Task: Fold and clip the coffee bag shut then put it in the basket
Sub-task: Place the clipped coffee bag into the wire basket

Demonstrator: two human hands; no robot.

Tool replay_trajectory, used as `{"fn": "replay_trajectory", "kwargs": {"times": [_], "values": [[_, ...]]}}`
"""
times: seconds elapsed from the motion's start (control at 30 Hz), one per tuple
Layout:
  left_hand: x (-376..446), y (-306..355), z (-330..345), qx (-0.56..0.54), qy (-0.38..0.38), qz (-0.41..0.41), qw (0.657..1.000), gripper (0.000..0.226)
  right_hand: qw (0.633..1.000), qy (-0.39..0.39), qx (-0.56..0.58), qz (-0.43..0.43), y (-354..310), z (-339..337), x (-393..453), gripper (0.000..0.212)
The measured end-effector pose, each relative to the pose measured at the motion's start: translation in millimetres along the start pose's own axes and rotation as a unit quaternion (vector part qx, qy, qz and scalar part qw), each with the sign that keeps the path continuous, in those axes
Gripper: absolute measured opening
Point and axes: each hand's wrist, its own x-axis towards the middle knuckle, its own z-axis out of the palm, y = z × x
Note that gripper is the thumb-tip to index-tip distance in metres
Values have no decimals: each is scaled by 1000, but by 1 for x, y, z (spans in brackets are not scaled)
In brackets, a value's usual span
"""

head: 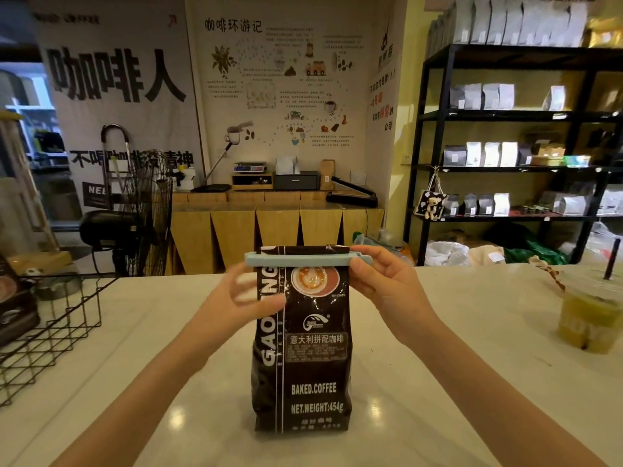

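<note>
Bag (303, 338) stood upright on surface (438, 365), clip (296, 258) across folded top. Right hand (381, 274) pinched clip's 3 o'clock end; left hand (251, 298) blurred, grip unclear. Basket (50, 328) at 9 o'clock.

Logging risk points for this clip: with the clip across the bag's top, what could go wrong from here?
1. The right hand holds only one end of the clip; if it isn't latched, the fold may spring open.
2. The coffee bag stands tall and upright; the blurred left hand could tip it.
3. The basket already holds a dark item, so fitting the bag in may be awkward.
</note>
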Motion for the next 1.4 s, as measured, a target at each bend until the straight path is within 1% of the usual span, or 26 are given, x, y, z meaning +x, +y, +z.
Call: {"fn": "replay_trajectory", "kwargs": {"times": [0.03, 0.07, 0.1, 0.17, 0.27, 0.3, 0.33, 0.4, 0.5, 0.6, 0.67, 0.73, 0.83, 0.9, 0.97, 1.07, 1.17, 1.27, 1.4], "values": [[-5, -8, 1, -49, -57, -40, 996, 101, 1000, -1, 15, 8, 1, 1, -1, 21], [-9, -17, 4, -67, -91, -58, 992, 96, 1000, -4, 24, 15, 2, 2, -2, 27], [-10, -26, 7, -67, -99, -61, 991, 91, 1000, -5, 22, 21, 3, 3, -4, 33], [-9, -36, 10, -66, -76, -45, 994, 82, 999, -16, -10, 43, 7, 3, -9, 50], [-8, -40, 10, -80, -71, -35, 994, 80, 983, -71, -100, 134, 17, 3, -23, 84], [-8, -41, 9, -81, -73, -33, 993, 81, 974, -91, -125, 165, 21, 4, -29, 91], [-9, -41, 9, -79, -73, -31, 994, 81, 966, -106, -144, 188, 25, 6, -34, 93], [-10, -41, 10, -83, -64, -31, 994, 75, 958, -118, -165, 204, 29, 11, -41, 83], [-10, -38, 8, -97, -34, -34, 994, 62, 960, -113, -175, 185, 25, 16, -36, 64], [-5, -27, -4, -95, -3, -22, 995, 53, 965, -124, -166, 162, 16, 25, -20, 54], [-2, -15, -19, -95, 16, -9, 995, 53, 965, -138, -163, 149, 9, 38, -6, 57], [0, -3, -37, -87, 39, 5, 995, 55, 966, -148, -163, 137, 2, 55, 10, 70], [2, 13, -70, -79, 75, 18, 994, 51, 967, -167, -152, 115, -5, 87, 36, 85], [3, 22, -95, -71, 107, 25, 991, 52, 970, -182, -127, 103, -7, 112, 54, 84], [2, 31, -122, -65, 144, 35, 987, 53, 972, -196, -91, 95, -8, 142, 71, 76], [-6, 41, -167, -48, 205, 47, 976, 53, 970, -220, -36, 93, -7, 194, 95, 64], [-24, 41, -212, -22, 265, 55, 962, 64, 961, -263, 0, 86, 1, 251, 111, 57], [-46, 27, -252, 8, 345, 56, 937, 69, 945, -319, 0, 74, 15, 311, 116, 36], [-73, -4, -299, 44, 434, 23, 900, 65, 917, -385, -9, 102, 49, 382, 112, 38]]}}
